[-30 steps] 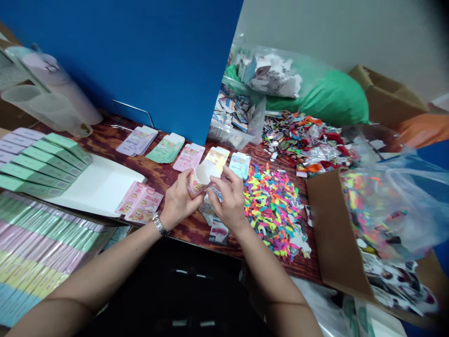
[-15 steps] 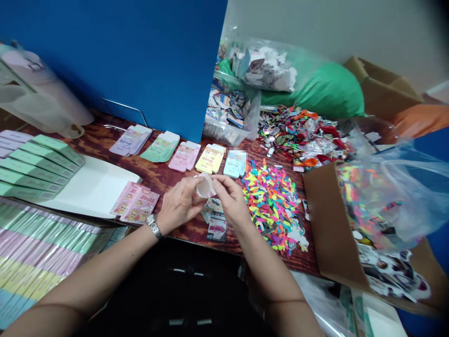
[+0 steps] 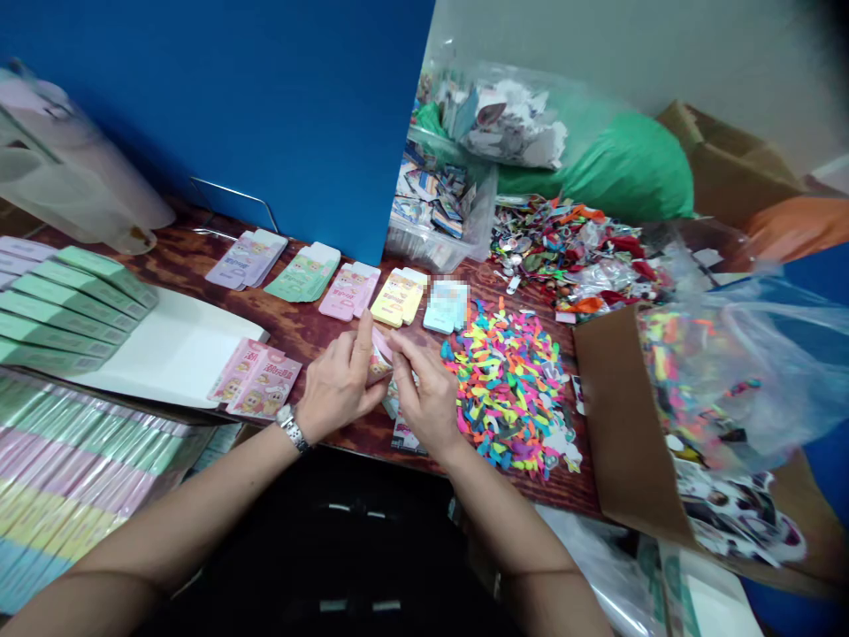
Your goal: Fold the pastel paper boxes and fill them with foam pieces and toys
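Above the near edge of the table, my left hand (image 3: 337, 379) is wrapped round a small pink cardboard box (image 3: 380, 350), its index finger stretched up along the side. My right hand (image 3: 428, 398) pinches at the box's top end from the right. Both hands cover much of the box. Beneath them, a dark printed card (image 3: 406, 437) is partly hidden by my right hand. Two pink printed boxes (image 3: 263, 382) lie left of my left wrist. A heap of bright multicoloured small pieces (image 3: 510, 389) spreads just right of my right hand.
Behind my hands runs a row of flat cartons: purple (image 3: 245, 261), green (image 3: 305, 272), pink (image 3: 348, 292), yellow (image 3: 398, 298) and blue (image 3: 446, 308). Green boxes (image 3: 72, 305) stand in a white tray (image 3: 176, 354) at left. A cardboard box (image 3: 623, 433) borders the right side.
The box's open top, which faced me with its white inside showing, now looks closed over. My left index finger has straightened upward, and my right hand has shifted slightly down over the card.
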Motion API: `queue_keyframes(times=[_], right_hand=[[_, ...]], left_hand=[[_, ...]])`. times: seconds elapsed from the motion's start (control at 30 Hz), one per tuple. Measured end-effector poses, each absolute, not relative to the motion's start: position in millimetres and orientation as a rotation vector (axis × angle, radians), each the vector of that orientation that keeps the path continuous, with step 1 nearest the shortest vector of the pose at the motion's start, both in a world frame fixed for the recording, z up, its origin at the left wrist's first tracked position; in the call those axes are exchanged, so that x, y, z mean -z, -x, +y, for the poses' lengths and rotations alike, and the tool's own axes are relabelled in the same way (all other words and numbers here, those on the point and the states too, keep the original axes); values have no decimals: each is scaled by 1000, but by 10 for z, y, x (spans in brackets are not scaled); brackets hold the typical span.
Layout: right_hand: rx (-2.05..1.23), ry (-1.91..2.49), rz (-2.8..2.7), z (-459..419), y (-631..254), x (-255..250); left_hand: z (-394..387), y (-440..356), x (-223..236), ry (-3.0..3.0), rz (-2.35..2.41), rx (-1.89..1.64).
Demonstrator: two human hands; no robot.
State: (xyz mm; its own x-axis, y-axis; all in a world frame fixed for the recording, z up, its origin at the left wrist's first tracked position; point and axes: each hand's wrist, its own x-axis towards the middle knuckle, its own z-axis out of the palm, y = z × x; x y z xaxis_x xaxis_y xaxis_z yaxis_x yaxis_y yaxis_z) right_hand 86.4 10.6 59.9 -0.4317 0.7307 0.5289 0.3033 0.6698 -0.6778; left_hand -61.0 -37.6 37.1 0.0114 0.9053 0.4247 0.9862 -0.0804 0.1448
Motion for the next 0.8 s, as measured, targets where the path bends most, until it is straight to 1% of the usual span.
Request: queue_keyframes(times=[0.13, 0.33, 0.47, 0.53, 0.67, 0.73, 0.8], right_hand=[[-489, 746, -2023, 8, -847, -454], [-654, 801, -2068, 22, -897, -407], [-524, 748, -2125, -9, -871, -391], [-522, 737, -2124, -14, -856, -397], [-736, 770, -2088, 139, -914, -434], [-901, 869, -1909, 289, -978, -430], [-1101, 971, -1579, 416, -1023, -402]], left_hand=[[-377, 593, -394, 2095, -1984, 533], [-389, 573, -415, 2122, -1993, 494], [-390, 537, -450, 2129, -1993, 478], [-385, 523, -467, 2146, -2010, 454], [-374, 586, -489, 2198, -1947, 501], [-365, 660, -482, 2198, -1829, 661], [-347, 721, -456, 2192, -1718, 927]])
